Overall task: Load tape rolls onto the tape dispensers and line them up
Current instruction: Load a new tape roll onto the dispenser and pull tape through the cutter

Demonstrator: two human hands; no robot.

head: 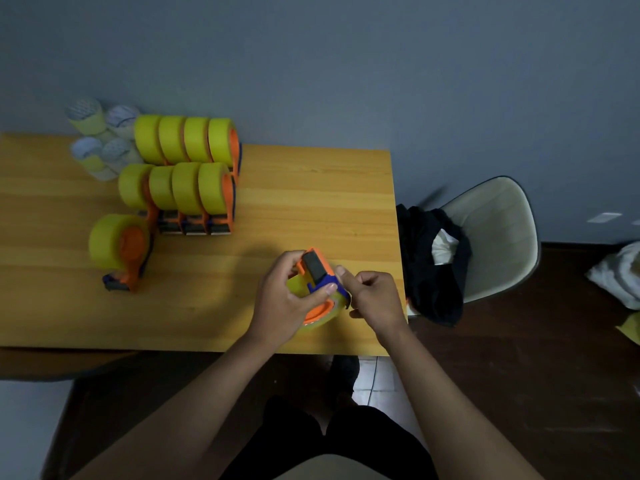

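An orange and blue tape dispenser (316,268) with a yellow tape roll (322,315) on it is held above the table's front right part. My left hand (282,303) grips it round the roll and body. My right hand (375,299) pinches at its blue end; what lies between those fingertips is hidden. Two rows of loaded dispensers (188,174) stand lined up at the back left. One more loaded dispenser (121,247) stands alone in front of them.
Several wrapped tape rolls (100,140) are stacked at the table's back left corner. The wooden table (311,202) ends at the right beside a cream chair (498,233) with dark clothing (433,265) on it. A grey wall lies behind.
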